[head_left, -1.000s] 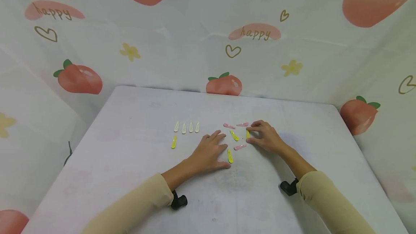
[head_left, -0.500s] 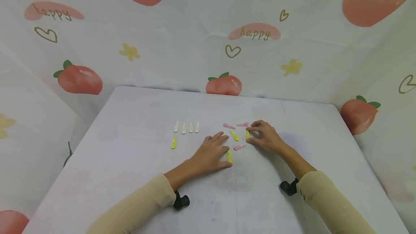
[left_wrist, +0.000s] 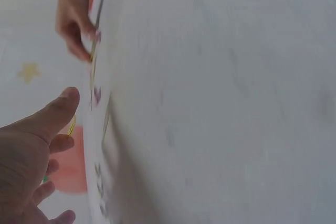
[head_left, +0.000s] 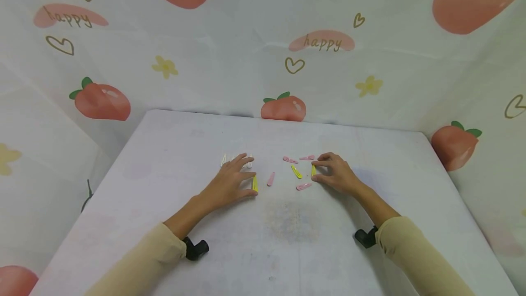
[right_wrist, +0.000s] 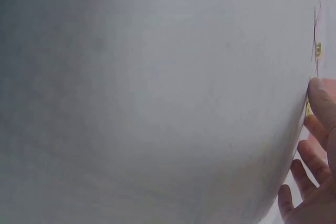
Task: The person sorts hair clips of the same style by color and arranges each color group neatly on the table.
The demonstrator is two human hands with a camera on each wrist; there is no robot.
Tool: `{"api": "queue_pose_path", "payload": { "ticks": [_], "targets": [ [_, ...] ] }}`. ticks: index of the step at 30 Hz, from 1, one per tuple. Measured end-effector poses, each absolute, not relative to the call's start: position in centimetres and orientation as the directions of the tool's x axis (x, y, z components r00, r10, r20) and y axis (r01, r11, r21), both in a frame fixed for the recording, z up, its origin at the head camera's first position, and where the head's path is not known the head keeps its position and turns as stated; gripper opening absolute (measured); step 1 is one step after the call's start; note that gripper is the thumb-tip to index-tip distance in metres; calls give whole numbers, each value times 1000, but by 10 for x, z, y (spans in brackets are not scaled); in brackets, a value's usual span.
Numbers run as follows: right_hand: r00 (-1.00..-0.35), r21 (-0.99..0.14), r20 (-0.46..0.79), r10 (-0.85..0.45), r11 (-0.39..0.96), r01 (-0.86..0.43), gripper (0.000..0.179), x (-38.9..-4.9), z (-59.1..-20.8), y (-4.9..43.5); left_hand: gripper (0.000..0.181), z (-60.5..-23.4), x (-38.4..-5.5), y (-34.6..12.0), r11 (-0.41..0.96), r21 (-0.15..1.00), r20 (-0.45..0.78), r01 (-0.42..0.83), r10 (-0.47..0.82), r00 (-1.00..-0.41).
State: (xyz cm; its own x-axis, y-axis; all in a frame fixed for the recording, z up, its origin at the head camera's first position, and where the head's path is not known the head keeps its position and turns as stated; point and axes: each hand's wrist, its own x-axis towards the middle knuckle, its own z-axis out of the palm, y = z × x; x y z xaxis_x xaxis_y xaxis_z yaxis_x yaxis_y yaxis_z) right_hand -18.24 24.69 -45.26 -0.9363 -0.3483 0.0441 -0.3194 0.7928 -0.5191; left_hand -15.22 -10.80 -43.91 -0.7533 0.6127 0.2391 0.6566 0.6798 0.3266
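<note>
My left hand [head_left: 230,181] pinches a yellow snap hair clip [head_left: 255,184] by its ends between thumb and index finger. In the left wrist view this clip [left_wrist: 72,126] is lifted above the table. My right hand [head_left: 336,172] holds another yellow hair clip [head_left: 313,171] between thumb and index finger, low at the tabletop. Between the hands lie a third yellow clip [head_left: 296,171] and several pink clips, one pink clip [head_left: 271,178] being nearest my left hand. White clips [head_left: 223,160] stand in a row behind my left fingers, which partly cover them.
The clips lie on a white-covered table [head_left: 328,250]. A printed cloth [head_left: 230,35] with peaches hangs behind its far edge. Black wrist cameras sit under both sleeves, one camera [head_left: 197,249] at the left wrist. A dark cord [head_left: 87,195] shows beside the left edge.
My left hand has taken hold of the front yellow clip and carried it left, uncovering a pink clip and covering the lone yellow clip near the white ones. My right hand has stayed still.
</note>
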Motion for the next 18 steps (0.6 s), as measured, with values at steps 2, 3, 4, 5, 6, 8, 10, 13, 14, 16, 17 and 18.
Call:
{"api": "queue_pose_path", "payload": {
  "ticks": [2,3,4,5,6,8,10,13,14,16,17,18],
  "targets": [
    [-934,-524,49,-353,787,-325,49,-182,-452,248,54,-439,-154,-121,698,342,228,629,587,-776],
    [-934,-524,51,-355,786,-327,49,-182,-452,248,53,-439,-155,-127,706,352,219,614,576,-788],
    [-933,-524,53,-357,785,-330,49,-182,-452,248,53,-439,-155,-133,716,356,208,601,566,-797],
    [-933,-524,53,-356,785,-330,49,-182,-452,248,53,-439,-156,-138,725,354,199,591,559,-805],
    [-933,-525,53,-356,785,-330,48,-182,-452,248,53,-439,-156,-143,733,352,190,582,553,-811],
    [-933,-525,53,-356,785,-329,48,-182,-452,249,53,-440,-156,-150,747,343,170,570,547,-819],
    [-934,-527,51,-354,785,-327,49,-181,-452,249,54,-440,-156,-155,756,335,152,562,545,-825],
    [-933,-529,50,-357,783,-328,49,-181,-452,248,55,-441,-155,-159,765,326,135,555,543,-829],
    [-933,-530,51,-357,782,-328,49,-181,-452,248,55,-441,-154,-160,769,324,131,552,541,-831],
    [-933,-529,52,-357,782,-329,49,-181,-452,248,55,-442,-153,-161,774,315,126,549,539,-833],
    [-933,-529,53,-357,782,-330,49,-181,-452,248,55,-442,-153,-161,776,311,124,549,539,-833],
    [-932,-528,55,-357,782,-331,49,-181,-452,248,55,-443,-153,-161,778,306,123,548,538,-834]
  ]
}}
